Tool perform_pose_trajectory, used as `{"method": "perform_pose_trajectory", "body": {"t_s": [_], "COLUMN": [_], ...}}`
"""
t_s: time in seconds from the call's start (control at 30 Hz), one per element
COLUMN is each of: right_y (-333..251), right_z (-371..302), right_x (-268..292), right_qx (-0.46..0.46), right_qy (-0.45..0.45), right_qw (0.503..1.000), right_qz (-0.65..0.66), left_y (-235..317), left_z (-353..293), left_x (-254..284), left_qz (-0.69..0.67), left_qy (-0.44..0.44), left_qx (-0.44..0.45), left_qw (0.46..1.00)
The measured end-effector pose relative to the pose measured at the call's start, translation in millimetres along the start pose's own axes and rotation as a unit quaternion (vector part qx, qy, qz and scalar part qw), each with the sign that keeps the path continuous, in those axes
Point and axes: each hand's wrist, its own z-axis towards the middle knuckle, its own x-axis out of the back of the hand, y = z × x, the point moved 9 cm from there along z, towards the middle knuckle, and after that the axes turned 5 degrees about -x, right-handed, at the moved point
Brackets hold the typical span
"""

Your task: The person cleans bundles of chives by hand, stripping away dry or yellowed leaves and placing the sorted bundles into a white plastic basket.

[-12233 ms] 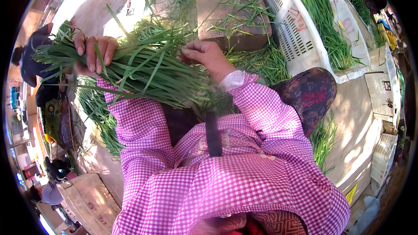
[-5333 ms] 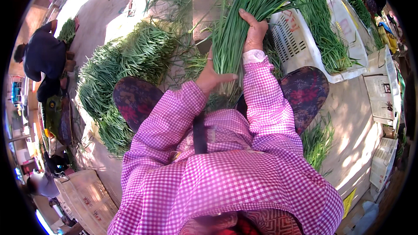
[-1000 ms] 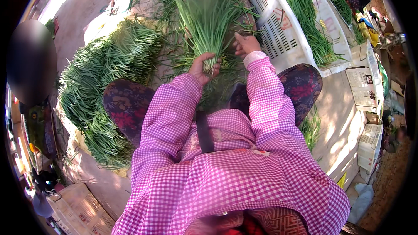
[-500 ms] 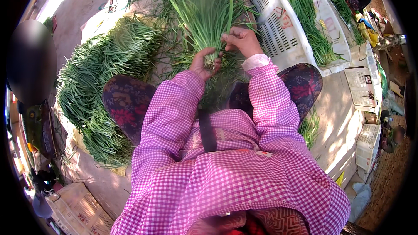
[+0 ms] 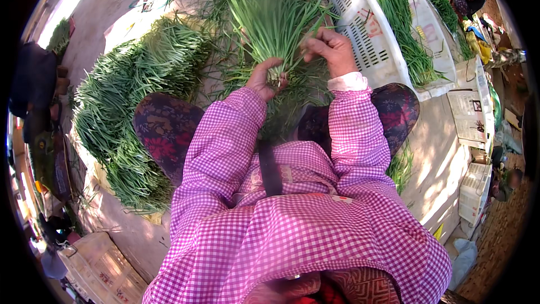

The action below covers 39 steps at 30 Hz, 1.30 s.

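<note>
Chives in a bunch stand upright between the knees, the left hand closed tightly around the pale root ends and the right hand pinching some blades on the side. To do it well, I think the left grip should stay low and firm while the right picks off only loose blades. Fingertips are hidden among leaves, and the white crate is cut off above.

Half a second ago your right hand sat beside the left hand at the bunch of green stalks — now it's higher, upper centre, among the blades.
</note>
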Motion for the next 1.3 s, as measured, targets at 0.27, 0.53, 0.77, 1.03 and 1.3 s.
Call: {"method": "perform_pose_trajectory", "body": {"t_s": [0.27, 0.53, 0.77, 1.03, 1.3], "right_y": [21.2, 88.4, 40.5, 46.4, 161.4], "right_z": [-2.6, 8.5, 11.7, 0.4, 18.4], "right_x": [48.7, 7.6, 18.9, 60.1, 1.3], "right_qx": [0.040, -0.160, -0.061, -0.235, -0.160], "right_qy": [0.213, 0.008, 0.079, 0.157, -0.015], "right_qw": [0.693, 0.898, 0.975, 0.693, 0.947], "right_qz": [-0.688, -0.411, -0.200, -0.663, -0.278], "left_y": [1.1, -0.4, 1.9, 15.0, 42.7], "left_z": [1.2, 5.4, 3.3, 1.5, 5.7], "left_x": [5.3, 7.6, 9.0, 7.6, -2.0], "left_qz": [0.037, 0.059, 0.118, 0.231, 0.530], "left_qy": [0.029, 0.023, 0.059, 0.074, 0.121], "left_qx": [-0.022, -0.020, -0.048, -0.099, -0.275], "left_qw": [0.999, 0.998, 0.990, 0.965, 0.793]}}
